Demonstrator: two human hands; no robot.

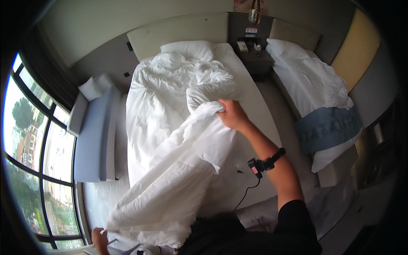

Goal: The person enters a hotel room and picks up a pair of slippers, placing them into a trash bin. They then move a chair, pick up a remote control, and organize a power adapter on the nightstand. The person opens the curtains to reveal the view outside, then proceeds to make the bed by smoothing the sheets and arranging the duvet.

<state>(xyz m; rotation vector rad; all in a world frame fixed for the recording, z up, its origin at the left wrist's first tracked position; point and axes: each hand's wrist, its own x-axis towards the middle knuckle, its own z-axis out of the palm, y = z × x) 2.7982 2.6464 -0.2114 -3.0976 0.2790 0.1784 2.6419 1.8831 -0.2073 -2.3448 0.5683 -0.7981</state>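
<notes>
A rumpled white duvet [159, 178] spreads diagonally over the large bed, from near the pillow [191, 49] down to the near left. My right hand [234, 114] is closed around a bunched fold of it above the middle of the mattress. A corner of the white fabric hangs below that hand. At the lower left, my left hand [100, 239] is at the duvet's near end; its fingertips touch or nearly touch the cloth, and its grip is unclear. A bare stretch of white sheet [255, 137] shows on the bed's right side. A small dark object [239, 171] lies on it.
A blue-cushioned window seat [92, 137] stands left, by the large window [44, 153]. To the right, a nightstand [255, 57] separates this bed from a second bed [302, 76] with a blue runner [331, 127]. A cable [247, 191] hangs from my right wrist strap.
</notes>
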